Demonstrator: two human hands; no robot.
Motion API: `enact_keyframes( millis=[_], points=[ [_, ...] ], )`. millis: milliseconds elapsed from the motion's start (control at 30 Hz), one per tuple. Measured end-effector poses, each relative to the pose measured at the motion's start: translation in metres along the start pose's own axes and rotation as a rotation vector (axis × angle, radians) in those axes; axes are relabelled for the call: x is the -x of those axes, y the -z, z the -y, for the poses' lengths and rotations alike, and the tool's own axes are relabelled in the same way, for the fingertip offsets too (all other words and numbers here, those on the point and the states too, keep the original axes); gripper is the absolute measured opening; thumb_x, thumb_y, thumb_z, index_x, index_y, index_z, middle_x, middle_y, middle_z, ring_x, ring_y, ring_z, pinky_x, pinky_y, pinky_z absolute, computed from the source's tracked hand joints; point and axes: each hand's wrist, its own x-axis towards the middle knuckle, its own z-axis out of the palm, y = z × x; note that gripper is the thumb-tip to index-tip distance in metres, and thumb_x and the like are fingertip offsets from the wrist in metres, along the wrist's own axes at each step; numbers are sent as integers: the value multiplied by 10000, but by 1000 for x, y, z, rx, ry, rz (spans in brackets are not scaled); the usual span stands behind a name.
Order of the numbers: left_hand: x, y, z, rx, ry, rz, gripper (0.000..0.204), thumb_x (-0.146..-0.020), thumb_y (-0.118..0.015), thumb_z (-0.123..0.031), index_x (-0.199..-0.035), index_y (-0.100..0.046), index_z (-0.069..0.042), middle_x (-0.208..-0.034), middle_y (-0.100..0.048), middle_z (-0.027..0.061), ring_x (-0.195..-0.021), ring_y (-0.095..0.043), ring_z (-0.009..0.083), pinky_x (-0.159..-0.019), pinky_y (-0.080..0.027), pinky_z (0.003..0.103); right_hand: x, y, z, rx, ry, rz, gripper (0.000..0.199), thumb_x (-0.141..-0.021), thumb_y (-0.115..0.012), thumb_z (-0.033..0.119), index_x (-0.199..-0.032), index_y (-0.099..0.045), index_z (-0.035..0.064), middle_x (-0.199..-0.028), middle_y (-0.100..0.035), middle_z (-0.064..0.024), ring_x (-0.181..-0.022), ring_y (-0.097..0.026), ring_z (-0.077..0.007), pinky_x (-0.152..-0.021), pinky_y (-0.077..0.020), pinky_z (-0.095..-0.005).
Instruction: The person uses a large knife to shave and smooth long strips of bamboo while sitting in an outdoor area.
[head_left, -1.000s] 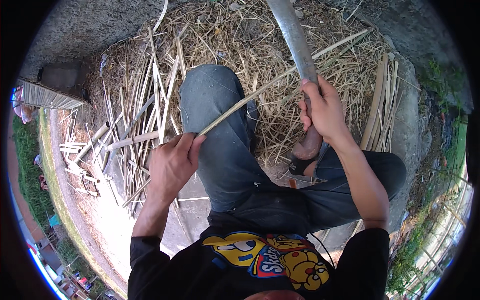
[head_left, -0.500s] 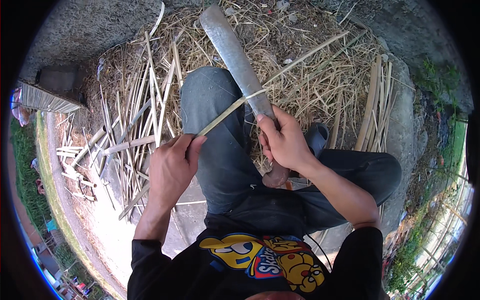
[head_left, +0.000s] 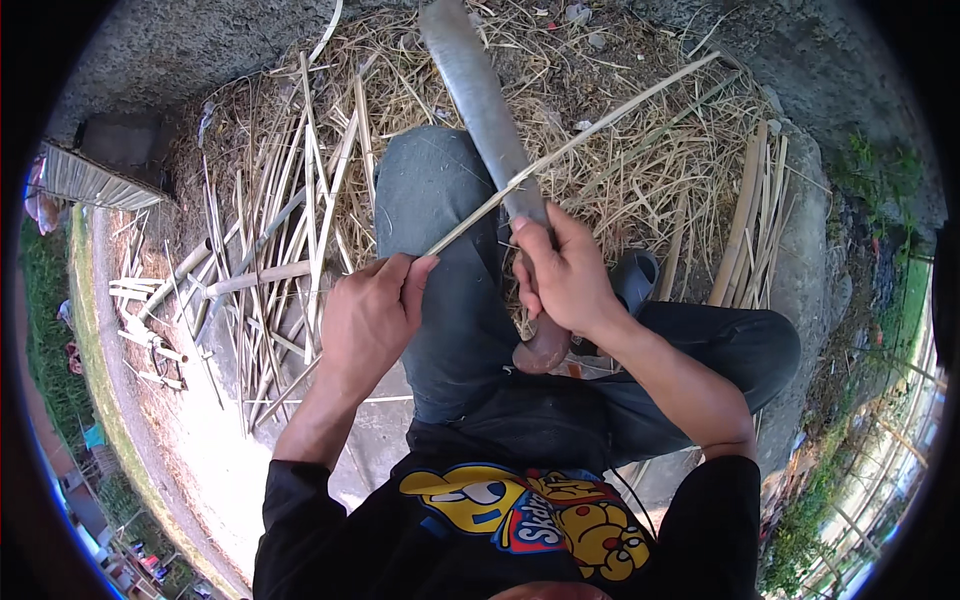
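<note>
We are shaving a bamboo strip (head_left: 560, 155) across our knee: our left hand (head_left: 370, 315) pinches its near end, our right hand (head_left: 565, 275) grips the big knife (head_left: 480, 95) laid on it. Next, probably a steady, shallow push.

Left hand (head_left: 368, 318) pinching thin bamboo strip (head_left: 570, 148), right hand (head_left: 565, 272) gripping long machete (head_left: 482, 100) laid across the strip, seated person's knee (head_left: 430, 190), heap of straw and split bamboo (head_left: 290, 220) behind
</note>
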Motion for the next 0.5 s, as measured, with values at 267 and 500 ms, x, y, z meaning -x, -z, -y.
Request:
enact_keyframes(
  millis=[267, 500],
  points=[
    [28, 37, 34, 38, -3, 82, 302, -863, -759, -139, -1127, -678, -17, -798, -677, 128, -684, -661, 317, -622, -501, 415, -10, 4, -22, -27, -18, 13, 304, -1048, -542, 334, -973, -506, 42, -636, -512, -29, -427, -502, -102, -376, -411, -288],
    [104, 86, 112, -325, -306, -180, 382, -764, -835, -84, -1135, -743, -93, -714, -595, 15, -568, -551, 170, -514, -453, 330, -11, 9, -25, -4, 88, 10, 284, -1045, -553, 320, -980, -504, 48, -622, -502, -21, -423, -497, -100, -384, -410, -284]
  ],
)
